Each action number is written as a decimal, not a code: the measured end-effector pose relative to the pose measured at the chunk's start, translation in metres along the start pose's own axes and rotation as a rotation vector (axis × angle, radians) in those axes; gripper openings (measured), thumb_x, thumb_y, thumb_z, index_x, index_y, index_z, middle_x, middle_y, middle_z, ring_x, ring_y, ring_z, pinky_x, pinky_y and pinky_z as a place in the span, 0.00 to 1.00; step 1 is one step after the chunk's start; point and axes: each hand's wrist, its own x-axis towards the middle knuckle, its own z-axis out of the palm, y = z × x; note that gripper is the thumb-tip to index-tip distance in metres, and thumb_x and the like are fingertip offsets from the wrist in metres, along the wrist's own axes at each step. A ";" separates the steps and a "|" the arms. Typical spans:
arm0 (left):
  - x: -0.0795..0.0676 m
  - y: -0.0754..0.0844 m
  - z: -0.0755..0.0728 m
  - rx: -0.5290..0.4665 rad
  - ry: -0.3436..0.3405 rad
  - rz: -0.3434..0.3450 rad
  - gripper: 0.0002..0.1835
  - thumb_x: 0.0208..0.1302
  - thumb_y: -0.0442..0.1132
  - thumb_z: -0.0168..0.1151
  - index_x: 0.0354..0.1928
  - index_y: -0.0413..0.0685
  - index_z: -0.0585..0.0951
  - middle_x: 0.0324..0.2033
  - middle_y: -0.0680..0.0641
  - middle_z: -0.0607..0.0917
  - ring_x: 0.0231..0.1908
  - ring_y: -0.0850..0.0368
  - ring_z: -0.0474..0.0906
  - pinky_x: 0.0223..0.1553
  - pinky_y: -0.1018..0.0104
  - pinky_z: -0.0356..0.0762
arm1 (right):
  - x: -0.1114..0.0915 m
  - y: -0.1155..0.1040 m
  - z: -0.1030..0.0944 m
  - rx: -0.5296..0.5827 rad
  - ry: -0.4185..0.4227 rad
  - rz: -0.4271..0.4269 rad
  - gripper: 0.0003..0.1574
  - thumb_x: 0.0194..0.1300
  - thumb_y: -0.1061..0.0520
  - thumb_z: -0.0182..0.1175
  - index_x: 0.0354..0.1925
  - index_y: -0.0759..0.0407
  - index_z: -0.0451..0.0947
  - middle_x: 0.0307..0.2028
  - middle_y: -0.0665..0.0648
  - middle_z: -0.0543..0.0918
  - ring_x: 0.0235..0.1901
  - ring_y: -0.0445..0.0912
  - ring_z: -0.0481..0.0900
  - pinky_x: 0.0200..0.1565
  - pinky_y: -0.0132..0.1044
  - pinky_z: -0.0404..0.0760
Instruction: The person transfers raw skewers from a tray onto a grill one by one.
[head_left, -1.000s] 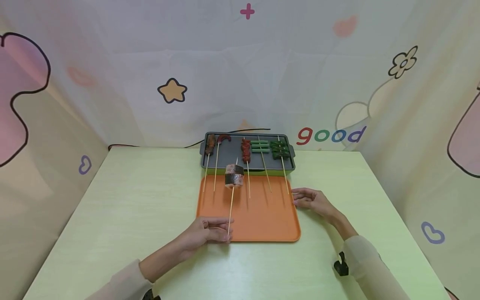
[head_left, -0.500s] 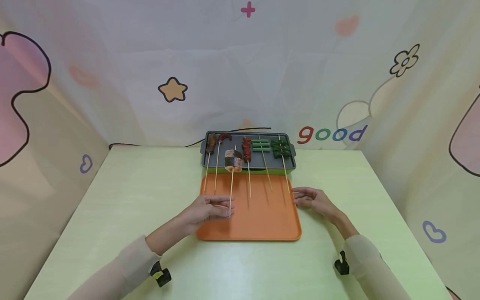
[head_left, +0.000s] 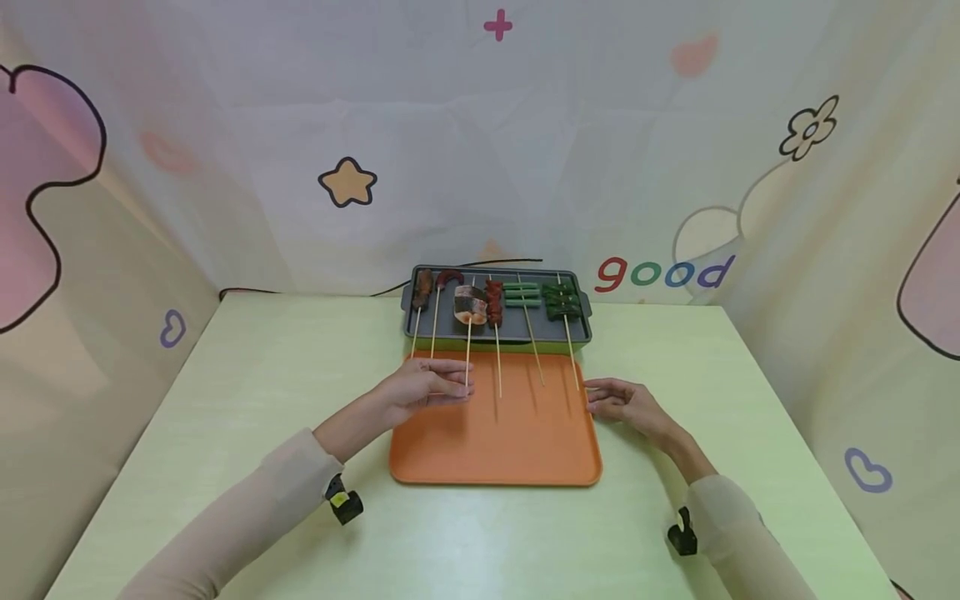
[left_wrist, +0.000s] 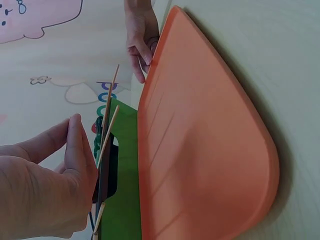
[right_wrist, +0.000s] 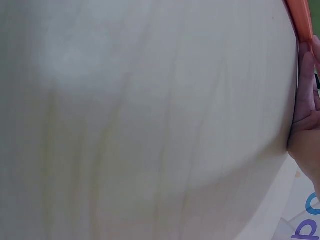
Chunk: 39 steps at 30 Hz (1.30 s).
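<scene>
My left hand [head_left: 420,385] pinches the lower end of a wooden skewer's stick. On that skewer [head_left: 470,305] are pale pinkish pieces with dark bands, over the dark grill pan [head_left: 546,332]; whether they touch it I cannot tell. A brown meat skewer [head_left: 423,292] and a curved red skewer [head_left: 450,277] lie left of it. To its right are a red meat skewer [head_left: 493,302], a green bean-like skewer [head_left: 522,293] and a leafy green skewer [head_left: 558,302]. My right hand [head_left: 630,404] touches the right edge of the orange tray [head_left: 495,454] with fairly straight fingers.
The grill's green base [left_wrist: 127,175] stands directly behind the tray. Several stick ends overhang the tray's far part. A black cable [head_left: 247,291] runs along the back of the pale green table [head_left: 300,333], and a printed curtain [head_left: 450,183] hangs behind it.
My left hand has moved forward, carrying the skewer from over the tray to over the grill pan, left of the red meat skewer. My right hand has stayed at the tray's edge.
</scene>
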 end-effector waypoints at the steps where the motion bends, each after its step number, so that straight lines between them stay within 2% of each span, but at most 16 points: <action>1: 0.002 0.000 -0.001 -0.006 0.005 -0.005 0.30 0.66 0.20 0.59 0.71 0.30 0.70 0.33 0.52 0.90 0.38 0.59 0.89 0.61 0.52 0.77 | 0.000 0.000 0.000 -0.002 0.001 0.000 0.32 0.72 0.60 0.63 0.70 0.68 0.69 0.53 0.61 0.86 0.43 0.33 0.85 0.44 0.29 0.83; 8: 0.007 -0.002 -0.005 0.016 0.019 0.011 0.29 0.66 0.20 0.59 0.70 0.29 0.70 0.43 0.45 0.90 0.39 0.59 0.89 0.64 0.50 0.74 | 0.001 0.000 0.002 -0.011 0.006 0.000 0.32 0.72 0.59 0.63 0.70 0.67 0.70 0.54 0.62 0.86 0.43 0.33 0.85 0.43 0.29 0.83; 15: 0.007 -0.007 -0.005 0.170 0.070 0.147 0.30 0.64 0.21 0.63 0.68 0.24 0.69 0.36 0.48 0.89 0.35 0.62 0.88 0.57 0.51 0.82 | 0.000 0.001 0.000 -0.011 0.006 -0.010 0.32 0.72 0.60 0.63 0.70 0.67 0.70 0.53 0.59 0.86 0.43 0.33 0.85 0.43 0.29 0.84; 18: 0.007 -0.008 -0.003 0.234 0.101 0.177 0.31 0.63 0.22 0.65 0.68 0.25 0.70 0.38 0.44 0.90 0.35 0.62 0.88 0.55 0.50 0.83 | 0.000 0.002 0.000 -0.010 0.006 -0.012 0.32 0.72 0.60 0.62 0.70 0.67 0.69 0.53 0.60 0.86 0.43 0.33 0.85 0.43 0.29 0.84; 24: 0.009 -0.007 0.000 0.291 0.162 0.177 0.31 0.63 0.22 0.66 0.68 0.27 0.72 0.48 0.30 0.87 0.37 0.60 0.89 0.55 0.50 0.83 | 0.000 0.001 0.000 -0.018 0.012 -0.003 0.32 0.72 0.59 0.63 0.70 0.66 0.70 0.53 0.61 0.86 0.43 0.33 0.85 0.44 0.29 0.84; 30: 0.009 -0.007 -0.001 0.310 0.195 0.178 0.31 0.62 0.22 0.66 0.68 0.28 0.72 0.49 0.30 0.86 0.37 0.59 0.89 0.55 0.49 0.83 | 0.004 0.000 0.002 -0.022 0.002 -0.004 0.32 0.72 0.59 0.63 0.70 0.66 0.70 0.54 0.62 0.85 0.43 0.33 0.85 0.44 0.29 0.84; 34: 0.009 -0.009 -0.001 0.331 0.194 0.189 0.31 0.63 0.22 0.65 0.68 0.28 0.72 0.51 0.28 0.85 0.39 0.58 0.89 0.55 0.50 0.84 | 0.005 0.001 0.002 -0.022 0.004 -0.011 0.32 0.72 0.60 0.63 0.70 0.67 0.70 0.53 0.61 0.86 0.43 0.33 0.85 0.44 0.28 0.84; 39: 0.005 -0.012 -0.002 0.400 0.201 0.210 0.29 0.63 0.24 0.65 0.67 0.30 0.74 0.51 0.30 0.86 0.43 0.53 0.90 0.51 0.57 0.87 | 0.004 0.002 0.002 -0.013 -0.003 -0.020 0.33 0.72 0.59 0.63 0.70 0.68 0.70 0.52 0.59 0.86 0.43 0.33 0.85 0.44 0.28 0.84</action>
